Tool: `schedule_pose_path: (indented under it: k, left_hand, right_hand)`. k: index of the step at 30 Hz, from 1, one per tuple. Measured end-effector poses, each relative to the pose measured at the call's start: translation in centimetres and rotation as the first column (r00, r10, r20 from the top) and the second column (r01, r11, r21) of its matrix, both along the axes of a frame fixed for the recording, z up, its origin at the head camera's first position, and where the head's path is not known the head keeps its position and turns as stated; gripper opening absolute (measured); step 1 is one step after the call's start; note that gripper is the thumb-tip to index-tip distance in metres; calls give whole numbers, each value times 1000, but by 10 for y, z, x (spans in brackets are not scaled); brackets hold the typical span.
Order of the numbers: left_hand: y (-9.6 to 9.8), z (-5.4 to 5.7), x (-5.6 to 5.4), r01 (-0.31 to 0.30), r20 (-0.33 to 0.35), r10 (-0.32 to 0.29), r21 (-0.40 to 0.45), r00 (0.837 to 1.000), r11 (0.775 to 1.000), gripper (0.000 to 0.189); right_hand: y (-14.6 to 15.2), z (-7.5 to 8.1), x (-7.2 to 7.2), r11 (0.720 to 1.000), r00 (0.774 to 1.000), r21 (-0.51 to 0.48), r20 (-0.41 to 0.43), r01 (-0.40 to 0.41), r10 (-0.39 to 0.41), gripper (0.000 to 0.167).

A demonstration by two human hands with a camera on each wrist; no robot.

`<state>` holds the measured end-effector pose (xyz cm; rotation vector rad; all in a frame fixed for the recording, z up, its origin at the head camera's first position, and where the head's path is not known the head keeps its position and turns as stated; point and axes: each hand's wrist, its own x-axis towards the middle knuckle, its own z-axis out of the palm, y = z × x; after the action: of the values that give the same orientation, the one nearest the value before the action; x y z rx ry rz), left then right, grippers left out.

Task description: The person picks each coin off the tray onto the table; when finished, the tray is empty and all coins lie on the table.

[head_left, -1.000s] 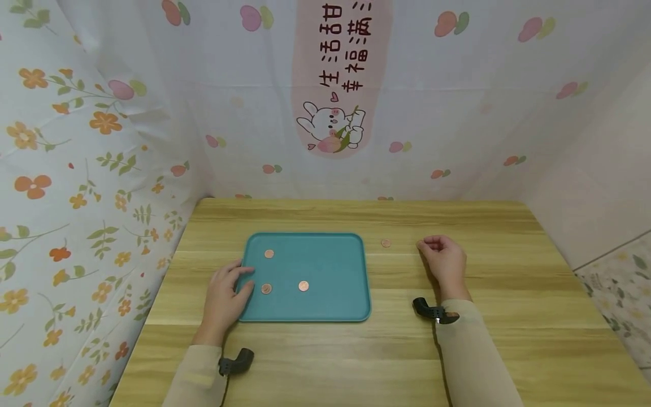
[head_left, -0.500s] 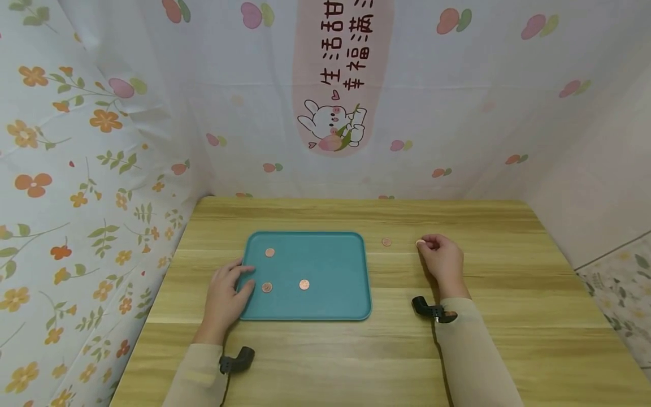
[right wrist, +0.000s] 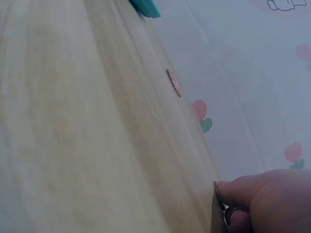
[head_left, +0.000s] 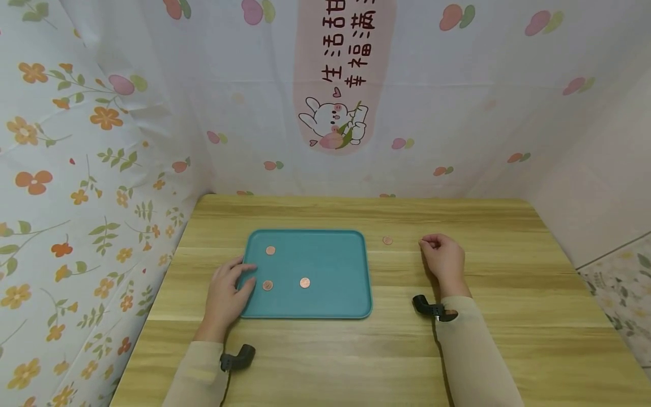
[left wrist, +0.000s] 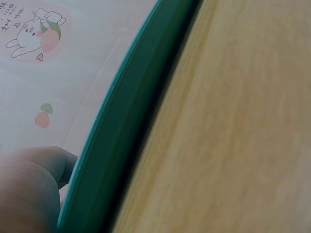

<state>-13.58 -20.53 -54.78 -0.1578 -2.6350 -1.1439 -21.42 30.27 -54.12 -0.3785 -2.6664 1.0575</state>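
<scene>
Wood-grain table before a fruit-printed white curtain, blue-green tray on top.

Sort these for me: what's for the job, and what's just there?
Seems for the job:
teal tray
three coins lying on it
loose coin on the wooden table
pinched coin in the right fingers

Probably just there:
bunny-print cloth
black wrist cameras, worn
</scene>
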Motion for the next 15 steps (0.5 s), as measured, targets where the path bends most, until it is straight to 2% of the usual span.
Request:
schedule_pose_path:
  k: [8, 15]
  left_hand:
    - [0, 0, -1, 2, -7, -2, 3, 1000, 1000, 25]
    - [1, -1, -1, -2, -3, 2, 2, 1000, 1000, 25]
  right_hand:
    - [0, 3, 0, 1000, 1000, -15, 10, 9, -9, 23]
    - [0, 4, 2, 983, 996, -174, 84, 55, -41, 45]
